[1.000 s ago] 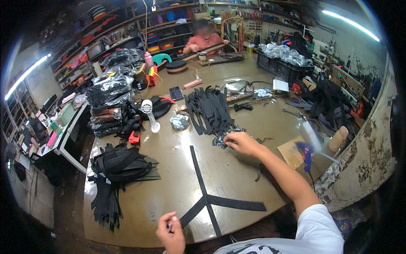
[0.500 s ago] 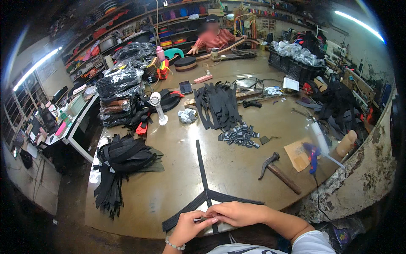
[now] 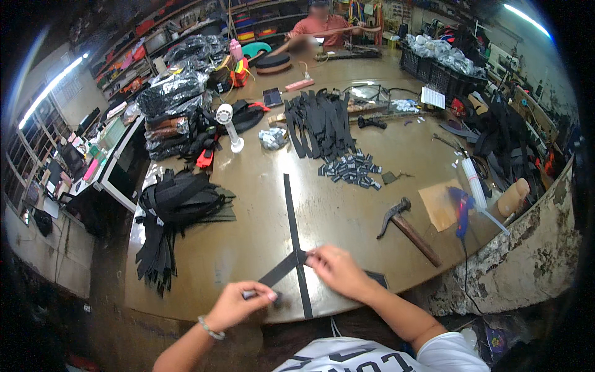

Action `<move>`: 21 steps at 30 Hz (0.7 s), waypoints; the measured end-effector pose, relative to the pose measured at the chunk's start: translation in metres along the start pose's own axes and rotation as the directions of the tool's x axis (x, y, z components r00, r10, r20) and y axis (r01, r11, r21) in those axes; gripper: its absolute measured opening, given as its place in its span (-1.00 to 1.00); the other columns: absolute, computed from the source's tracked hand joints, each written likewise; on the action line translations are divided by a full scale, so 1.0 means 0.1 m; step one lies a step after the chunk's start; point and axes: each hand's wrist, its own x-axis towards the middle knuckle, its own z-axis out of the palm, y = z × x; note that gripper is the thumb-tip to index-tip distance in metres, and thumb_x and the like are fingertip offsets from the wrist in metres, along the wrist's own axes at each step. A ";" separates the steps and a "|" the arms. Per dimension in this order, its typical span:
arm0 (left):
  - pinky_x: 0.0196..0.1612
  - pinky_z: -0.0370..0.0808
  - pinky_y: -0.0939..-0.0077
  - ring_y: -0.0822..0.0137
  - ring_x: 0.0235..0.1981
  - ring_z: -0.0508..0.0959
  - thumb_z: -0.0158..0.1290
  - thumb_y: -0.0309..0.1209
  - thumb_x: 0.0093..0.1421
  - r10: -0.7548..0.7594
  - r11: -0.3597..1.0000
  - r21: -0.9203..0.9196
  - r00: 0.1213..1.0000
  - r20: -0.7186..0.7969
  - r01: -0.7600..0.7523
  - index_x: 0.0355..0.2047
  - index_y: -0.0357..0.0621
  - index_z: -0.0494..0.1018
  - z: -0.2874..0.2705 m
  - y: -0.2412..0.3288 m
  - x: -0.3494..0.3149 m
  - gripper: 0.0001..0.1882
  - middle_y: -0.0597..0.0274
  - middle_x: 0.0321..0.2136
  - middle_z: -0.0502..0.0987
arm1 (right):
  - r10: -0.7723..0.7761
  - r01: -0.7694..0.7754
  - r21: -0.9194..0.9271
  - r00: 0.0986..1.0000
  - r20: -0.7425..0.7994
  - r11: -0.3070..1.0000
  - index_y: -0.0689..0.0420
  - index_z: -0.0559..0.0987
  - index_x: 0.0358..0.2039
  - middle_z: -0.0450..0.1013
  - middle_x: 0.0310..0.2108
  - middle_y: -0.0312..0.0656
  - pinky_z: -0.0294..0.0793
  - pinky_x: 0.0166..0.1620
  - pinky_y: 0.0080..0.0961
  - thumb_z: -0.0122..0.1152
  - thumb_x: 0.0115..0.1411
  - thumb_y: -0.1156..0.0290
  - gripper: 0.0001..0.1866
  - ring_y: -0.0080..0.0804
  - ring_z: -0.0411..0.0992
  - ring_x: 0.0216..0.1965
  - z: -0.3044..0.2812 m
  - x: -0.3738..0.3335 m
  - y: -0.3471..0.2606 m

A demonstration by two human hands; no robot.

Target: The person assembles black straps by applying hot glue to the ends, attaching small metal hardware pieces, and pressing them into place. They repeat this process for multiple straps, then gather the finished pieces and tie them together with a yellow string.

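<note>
Head view looks down on a long black strap lying lengthwise on the brown worktable, running from near its front edge away from me, and I take that strap as my landmark. My right hand sits just right of the strap's near end, fingertips pinched together on the spot where a shorter black strap crosses it at a slant. My left hand lies left of the long strap, near the table's front edge, thumb and fingers closed on the lower end of that slanted piece, though the contact is small and I may also be holding some little tool there. Right of the long strap, well apart, lies a hammer with a wooden handle. Beyond the strap's far end sit a scatter of small black buckles and a spread of black straps. Left of it a heap of black webbing spills over the table's edge.
</note>
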 end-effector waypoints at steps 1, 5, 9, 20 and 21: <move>-0.31 0.42 0.68 0.62 -0.41 0.48 0.25 -0.33 0.17 0.139 0.989 0.066 0.987 -0.081 -0.134 -0.31 -0.22 0.64 -0.10 0.03 -0.01 -0.80 0.38 -0.45 0.61 | -0.007 0.000 -0.058 0.993 -0.119 0.998 0.26 0.56 -0.14 0.47 -0.32 0.00 0.48 -0.16 -0.29 0.19 0.22 0.39 -0.75 -0.08 0.47 -0.29 0.02 -0.02 0.06; -0.31 0.38 0.71 0.63 -0.41 0.45 0.23 -0.37 0.18 0.209 0.968 -0.042 0.888 -0.410 -0.247 -0.34 -0.27 0.62 -0.34 0.11 -0.05 -0.82 0.42 -0.46 0.57 | -0.016 -0.007 -0.160 0.989 -0.145 0.987 0.26 0.59 -0.17 0.40 -0.31 -0.03 0.42 -0.10 -0.29 0.22 0.18 0.46 -0.78 -0.06 0.41 -0.21 0.08 -0.18 0.25; -0.34 0.35 0.73 0.64 -0.43 0.43 0.22 -0.39 0.19 0.194 0.962 -0.064 0.831 -0.521 -0.265 -0.33 -0.30 0.61 -0.25 0.09 -0.10 -0.82 0.40 -0.45 0.57 | 0.022 -0.050 -0.194 0.990 -0.142 0.980 0.25 0.60 -0.18 0.39 -0.30 -0.06 0.42 -0.09 -0.29 0.22 0.15 0.52 -0.79 -0.09 0.38 -0.19 0.11 -0.44 0.24; -0.49 0.37 0.40 0.31 -0.63 0.42 0.28 -0.20 0.06 0.166 0.956 0.289 0.900 -0.404 -0.047 -0.37 -0.18 0.63 0.64 -0.16 0.48 -0.71 0.14 -0.65 0.45 | -0.002 -0.035 -0.179 0.979 -0.203 0.983 0.24 0.60 -0.22 0.39 -0.32 -0.08 0.40 -0.14 -0.30 0.24 0.12 0.54 -0.81 -0.13 0.39 -0.23 0.13 -0.57 0.14; -0.48 0.38 0.39 0.28 -0.62 0.44 0.28 -0.18 0.06 0.131 0.950 0.313 0.901 -0.413 0.006 -0.34 -0.17 0.62 0.67 -0.19 0.48 -0.69 0.13 -0.63 0.47 | 0.002 -0.037 -0.167 0.978 -0.207 0.985 0.24 0.60 -0.23 0.39 -0.32 -0.08 0.40 -0.14 -0.30 0.24 0.12 0.55 -0.82 -0.13 0.39 -0.24 0.13 -0.58 0.16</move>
